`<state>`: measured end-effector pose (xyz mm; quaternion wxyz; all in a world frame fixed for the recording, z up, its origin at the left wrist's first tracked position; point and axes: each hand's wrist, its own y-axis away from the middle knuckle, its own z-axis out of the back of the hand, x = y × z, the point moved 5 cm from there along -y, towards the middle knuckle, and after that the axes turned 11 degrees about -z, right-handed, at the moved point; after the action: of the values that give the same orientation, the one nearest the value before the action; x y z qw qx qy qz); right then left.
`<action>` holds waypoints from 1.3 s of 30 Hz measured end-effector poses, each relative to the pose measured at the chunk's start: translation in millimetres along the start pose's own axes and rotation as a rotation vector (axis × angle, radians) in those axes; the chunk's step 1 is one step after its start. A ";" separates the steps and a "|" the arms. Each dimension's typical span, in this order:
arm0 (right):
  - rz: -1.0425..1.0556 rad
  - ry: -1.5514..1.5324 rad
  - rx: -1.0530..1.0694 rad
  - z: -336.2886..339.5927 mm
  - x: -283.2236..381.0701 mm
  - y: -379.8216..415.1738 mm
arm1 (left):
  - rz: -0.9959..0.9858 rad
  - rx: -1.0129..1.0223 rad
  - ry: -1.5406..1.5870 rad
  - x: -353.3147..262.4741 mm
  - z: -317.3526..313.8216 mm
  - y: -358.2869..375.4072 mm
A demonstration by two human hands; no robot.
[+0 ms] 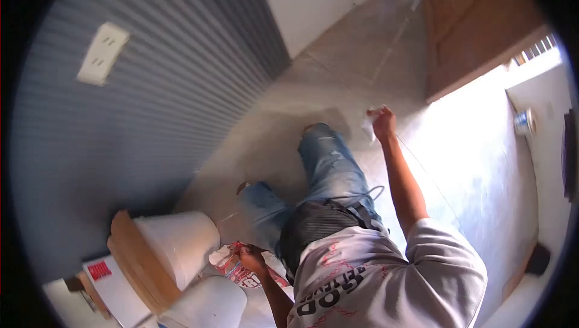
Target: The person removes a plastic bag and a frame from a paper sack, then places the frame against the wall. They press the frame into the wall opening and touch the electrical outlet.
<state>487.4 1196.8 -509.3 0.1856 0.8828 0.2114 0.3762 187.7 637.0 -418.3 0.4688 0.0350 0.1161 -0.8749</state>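
My left hand [250, 257] is closed on the upper edge of a red and white printed bag [228, 261], low beside my left leg and close to the white buckets. The bag bears large lettering, partly hidden by my forearm. Stretched forward over the floor, my right hand [383, 124] is closed around a small white thing [369, 129]; its kind I cannot tell. My legs in worn jeans [332, 162] stand between the two hands.
White buckets [184, 240] stand at the lower left, with wooden boards [142, 261] leaning by them. A grey ribbed wall [157, 98] with an outlet [104, 54] runs along the left. A wooden door [482, 20] stands ahead right; a small white tub [525, 122] is by the right wall.
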 end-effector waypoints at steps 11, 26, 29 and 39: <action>-0.080 0.019 -0.336 113.6 25.3 30.0 | -0.120 0.442 -0.613 -17.7 -27.7 -14.4; 0.529 2.011 -0.054 7.8 68.1 92.7 | -0.050 0.279 0.471 3.5 -13.4 -58.9; 0.380 2.442 -0.095 35.2 42.8 80.5 | 0.040 0.003 0.377 -20.2 -7.3 -83.4; -0.261 1.543 0.048 57.4 23.0 87.2 | -0.465 0.595 0.930 -303.1 -12.0 -165.0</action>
<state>564.9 1125.5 -490.6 0.0099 0.3435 0.3909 0.8539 219.6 974.0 -350.3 0.1350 0.5178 0.0638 -0.8424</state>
